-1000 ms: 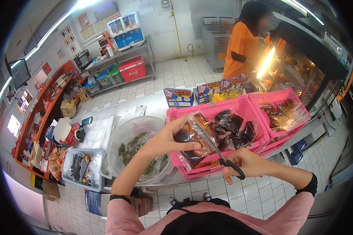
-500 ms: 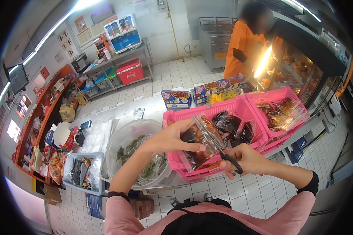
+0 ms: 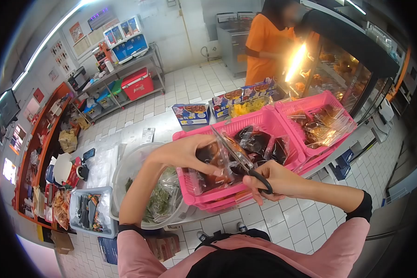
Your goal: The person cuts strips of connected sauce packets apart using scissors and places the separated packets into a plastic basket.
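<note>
My right hand (image 3: 275, 180) grips a pair of scissors (image 3: 238, 155) by its black handles, the blades pointing up and left above the pink basket (image 3: 190, 192). The blades look close together. My left hand (image 3: 187, 150) is closed around a clear plastic bag of dark brown sauce (image 3: 212, 155), its thumb on the near side. The scissors lie along the right side of this bag; whether they touch it I cannot tell. More dark bags of sauce (image 3: 252, 139) fill the basket beneath and behind.
A second pink basket (image 3: 289, 109) with bags stands to the right. On the left are a round clear tub (image 3: 120, 185) of bagged leaves and a grey bin (image 3: 90, 191). Behind are blue boxes (image 3: 190, 114). A person in orange (image 3: 264, 41) stands by the lit display case (image 3: 356, 69).
The scissor blades have come away from the bag's upper edge and now show along their length. My left hand and the bag sit lower over the basket. The whole view has shifted slightly.
</note>
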Motion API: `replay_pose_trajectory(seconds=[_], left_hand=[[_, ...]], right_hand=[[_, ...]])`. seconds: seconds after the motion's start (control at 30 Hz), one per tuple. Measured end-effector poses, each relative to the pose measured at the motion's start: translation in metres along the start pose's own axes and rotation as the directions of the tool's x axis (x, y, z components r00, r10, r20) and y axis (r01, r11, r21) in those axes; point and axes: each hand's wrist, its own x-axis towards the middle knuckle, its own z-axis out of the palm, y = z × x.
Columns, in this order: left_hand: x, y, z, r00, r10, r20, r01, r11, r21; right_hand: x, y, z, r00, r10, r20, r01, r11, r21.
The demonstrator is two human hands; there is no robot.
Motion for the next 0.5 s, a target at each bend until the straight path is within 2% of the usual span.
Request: replay_pose_trajectory(seconds=[0.03, 0.13, 0.23, 0.3, 0.33, 0.37, 0.4, 0.43, 0.5], left_hand=[[0.003, -0.002, 0.001, 1.0, 0.001, 0.006, -0.001, 1.0, -0.004], [0.009, -0.005, 0.0, 0.996, -0.029, 0.08, 0.035, 0.997, -0.069], [0.011, -0.004, -0.011, 0.988, -0.07, 0.134, 0.068, 0.997, 0.021], [0.011, -0.013, -0.017, 0.996, -0.077, 0.034, 0.067, 0.974, 0.216], [0.009, -0.006, -0.018, 0.992, -0.103, -0.074, 0.116, 0.973, 0.199], [0.013, -0.01, -0.019, 0.993, -0.097, -0.071, 0.109, 0.976, 0.19], [0.018, -0.017, -0.02, 0.968, 0.117, -0.221, 0.008, 0.869, 0.495], [0.023, -0.02, -0.021, 0.887, 0.359, -0.291, -0.017, 0.656, 0.755], [0.048, -0.012, -0.015, 0.877, 0.367, -0.311, -0.025, 0.68, 0.732]], right_hand=[[0.002, 0.001, 0.0, 1.0, -0.013, 0.014, 0.013, 0.999, 0.053], [0.004, 0.0, -0.002, 0.999, 0.028, -0.032, -0.026, 0.999, 0.041], [-0.002, -0.002, -0.006, 0.998, 0.01, -0.063, -0.008, 0.999, 0.042], [-0.015, -0.01, -0.009, 0.998, -0.02, -0.067, 0.023, 0.999, 0.04], [-0.027, -0.019, -0.01, 0.992, -0.046, -0.12, 0.049, 0.999, 0.019], [-0.036, -0.025, -0.013, 0.982, -0.072, -0.172, 0.072, 0.997, -0.004], [-0.044, -0.026, -0.019, 0.966, -0.132, -0.223, 0.119, 0.99, -0.07], [-0.053, -0.026, -0.026, 0.944, -0.196, -0.267, 0.163, 0.977, -0.14], [-0.069, -0.023, -0.039, 0.924, -0.204, -0.322, 0.152, 0.972, -0.18]])
